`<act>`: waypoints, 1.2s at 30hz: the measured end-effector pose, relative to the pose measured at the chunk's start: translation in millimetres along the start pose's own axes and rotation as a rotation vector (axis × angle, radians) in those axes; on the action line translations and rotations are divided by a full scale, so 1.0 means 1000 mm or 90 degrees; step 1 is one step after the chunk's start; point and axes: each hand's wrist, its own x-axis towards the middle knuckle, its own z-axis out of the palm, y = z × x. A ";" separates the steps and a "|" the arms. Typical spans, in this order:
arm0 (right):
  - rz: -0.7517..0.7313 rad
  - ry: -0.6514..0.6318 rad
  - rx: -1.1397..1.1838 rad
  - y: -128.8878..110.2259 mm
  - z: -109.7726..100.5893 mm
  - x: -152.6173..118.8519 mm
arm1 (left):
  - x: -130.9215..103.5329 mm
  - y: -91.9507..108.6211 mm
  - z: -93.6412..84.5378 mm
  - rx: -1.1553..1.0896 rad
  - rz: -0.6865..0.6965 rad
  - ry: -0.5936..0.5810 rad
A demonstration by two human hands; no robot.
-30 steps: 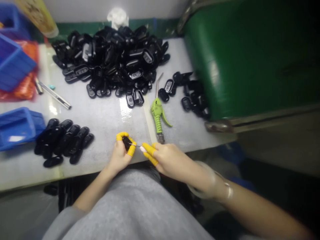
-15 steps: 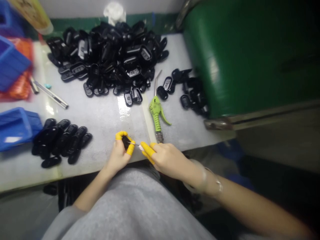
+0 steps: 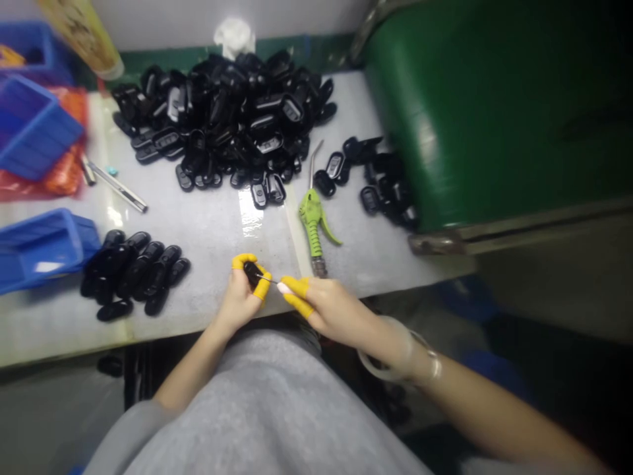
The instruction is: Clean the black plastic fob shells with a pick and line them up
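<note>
My left hand (image 3: 243,290), with yellow covers on its fingertips, holds a small black oval case (image 3: 252,272) above the table's front part. In my right hand (image 3: 316,302), also with yellow fingertip covers, is a thin metal tool with a pale handle (image 3: 283,287). The tool's shaft (image 3: 268,280) reaches left to the black case; its tip is too small to make out. Just behind my right hand lies a green air blow gun (image 3: 312,221). A large heap of black cases (image 3: 222,119) covers the back of the table.
At the left, a group of black cases (image 3: 133,270) lies beside a blue bin (image 3: 44,244). Another blue bin (image 3: 34,125) rests on orange plastic (image 3: 72,175). A utility knife (image 3: 119,188) is near them. More black cases (image 3: 388,188) lie by a green padded surface (image 3: 475,119).
The camera view has shifted slightly, so the table's contents appear farther right. My right hand's fingers have changed pose a little around the tool. Both hands keep their hold.
</note>
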 end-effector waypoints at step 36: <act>0.475 0.358 -0.422 0.083 -0.075 0.040 | -0.038 0.069 -0.133 0.771 0.209 0.487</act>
